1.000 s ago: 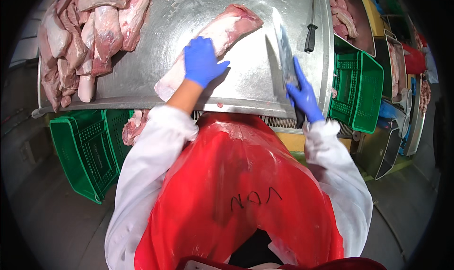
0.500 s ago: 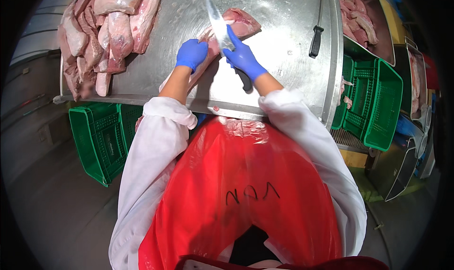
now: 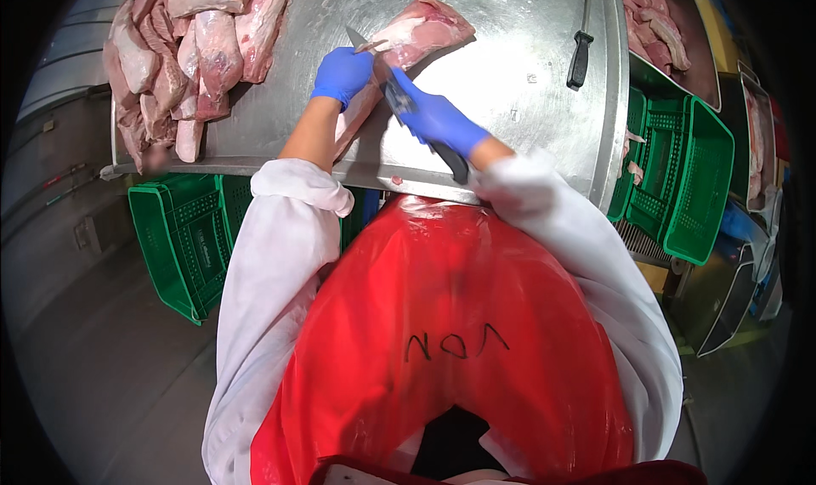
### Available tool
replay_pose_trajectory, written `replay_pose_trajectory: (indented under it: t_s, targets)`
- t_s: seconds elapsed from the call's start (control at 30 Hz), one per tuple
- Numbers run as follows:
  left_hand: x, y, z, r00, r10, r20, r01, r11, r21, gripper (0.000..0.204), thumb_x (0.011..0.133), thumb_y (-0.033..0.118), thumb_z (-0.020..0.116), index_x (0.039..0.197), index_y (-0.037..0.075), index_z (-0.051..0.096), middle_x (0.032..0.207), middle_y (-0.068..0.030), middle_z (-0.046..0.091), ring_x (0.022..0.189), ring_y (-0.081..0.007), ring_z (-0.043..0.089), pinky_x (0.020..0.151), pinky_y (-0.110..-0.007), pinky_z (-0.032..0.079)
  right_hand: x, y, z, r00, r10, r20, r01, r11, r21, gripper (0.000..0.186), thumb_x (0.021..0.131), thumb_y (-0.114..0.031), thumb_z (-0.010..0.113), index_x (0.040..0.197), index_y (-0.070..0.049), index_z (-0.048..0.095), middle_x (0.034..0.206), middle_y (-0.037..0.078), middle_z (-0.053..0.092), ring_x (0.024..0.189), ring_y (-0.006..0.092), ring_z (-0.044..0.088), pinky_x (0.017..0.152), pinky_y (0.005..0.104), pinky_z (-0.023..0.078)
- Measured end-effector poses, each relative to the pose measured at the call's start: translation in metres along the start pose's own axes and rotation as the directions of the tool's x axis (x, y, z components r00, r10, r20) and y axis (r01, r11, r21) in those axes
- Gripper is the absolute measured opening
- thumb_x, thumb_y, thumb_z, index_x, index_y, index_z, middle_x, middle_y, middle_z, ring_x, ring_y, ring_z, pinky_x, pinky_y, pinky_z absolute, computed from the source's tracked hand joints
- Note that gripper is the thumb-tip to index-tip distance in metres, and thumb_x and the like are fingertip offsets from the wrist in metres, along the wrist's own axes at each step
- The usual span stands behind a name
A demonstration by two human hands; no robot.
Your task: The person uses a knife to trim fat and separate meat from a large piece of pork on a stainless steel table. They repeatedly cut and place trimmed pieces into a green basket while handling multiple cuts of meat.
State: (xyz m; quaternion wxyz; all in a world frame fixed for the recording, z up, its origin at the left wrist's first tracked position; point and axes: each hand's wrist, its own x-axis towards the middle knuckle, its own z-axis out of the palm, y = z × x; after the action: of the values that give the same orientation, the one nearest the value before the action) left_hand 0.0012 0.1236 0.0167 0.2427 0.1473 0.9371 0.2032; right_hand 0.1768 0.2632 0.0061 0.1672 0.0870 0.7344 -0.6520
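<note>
A long pale-pink piece of meat [image 3: 433, 36] lies slantwise on the metal table [image 3: 501, 102]. My left hand [image 3: 342, 75], in a blue glove, is closed at the meat's left side, apparently gripping a strip at its surface. My right hand [image 3: 438, 119], gloved likewise, is wrapped round a knife [image 3: 449, 162] with a black handle. Its blade runs up and left across the meat at my left hand's fingers, partly hidden there. The blade's tip shows beyond the left hand.
Several cuts of meat [image 3: 204, 47] are piled at the table's left. A black-handled sharpening steel [image 3: 580, 60] lies along the right side. Green crates [image 3: 710, 179] stand right of the table, and another green crate [image 3: 183, 247] below its left edge. A metal bin [image 3: 701, 77] holds more meat.
The knife has turned lower, its blade now nearer my left hand and partly hidden at the meat. My right hand has shifted slightly down and right. The left hand still grips the meat.
</note>
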Motion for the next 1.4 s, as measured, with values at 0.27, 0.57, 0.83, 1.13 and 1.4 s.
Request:
replay_pose_trajectory:
  t_s: [0.27,0.57,0.83,1.13,1.4]
  targets:
    - [0.013,0.013,-0.009,0.961,0.173,0.214,-0.142,0.978,-0.156,0.041,0.087,0.035,0.054,0.092,-0.001,0.074,0.091,-0.0257,0.071,0.086,-0.0381,0.069,0.080,-0.042,0.053,0.041,-0.001,0.006,0.996,0.018,-0.088,-0.009,0.995,0.104,0.077,0.093,-0.011,0.053,0.160,-0.020,0.015,0.079,0.011,0.064,0.057,0.0174,0.060,0.055,0.0321,0.052]
    - [-0.009,0.016,-0.031,0.964,0.234,0.127,-0.226,0.971,-0.075,0.039,0.091,0.030,0.050,0.088,-0.002,0.072,0.088,-0.0223,0.071,0.080,-0.0325,0.069,0.076,-0.039,0.054,0.039,0.004,0.027,0.997,-0.010,-0.081,0.005,0.999,-0.054,0.077,0.093,-0.017,0.054,0.159,-0.017,0.016,0.074,0.013,0.066,0.056,0.0199,0.063,0.057,0.0356,0.054]
    - [0.018,-0.035,-0.027,0.753,0.650,0.101,-0.650,0.714,0.258,0.033,0.094,0.019,0.045,0.084,0.003,0.072,0.088,-0.0220,0.071,0.084,-0.0383,0.068,0.076,-0.042,0.053,0.022,0.002,0.042,0.999,0.027,-0.019,-0.028,0.998,-0.058,0.079,0.095,-0.022,0.056,0.160,-0.027,0.011,0.068,0.011,0.062,0.054,0.0183,0.059,0.057,0.0342,0.053]
    - [0.022,-0.075,-0.023,0.828,0.559,-0.043,-0.550,0.824,0.137,0.020,0.092,0.016,0.051,0.083,0.008,0.066,0.072,-0.0070,0.065,0.065,-0.0197,0.059,0.061,-0.033,0.047,-0.003,0.007,0.063,1.000,-0.002,0.006,0.002,0.998,-0.063,0.075,0.096,-0.019,0.055,0.159,-0.028,0.015,0.069,0.011,0.062,0.055,0.0179,0.059,0.057,0.0338,0.053]
    - [0.013,-0.092,-0.034,1.000,-0.009,0.007,0.011,0.516,-0.857,0.015,0.089,0.010,0.053,0.094,0.001,0.065,0.072,-0.0146,0.062,0.064,-0.0282,0.060,0.056,-0.040,0.047,-0.040,0.019,0.086,0.995,-0.031,0.099,0.026,0.998,0.048,0.072,0.098,-0.019,0.052,0.160,-0.029,0.015,0.081,0.013,0.063,0.055,0.0171,0.059,0.059,0.0326,0.054]
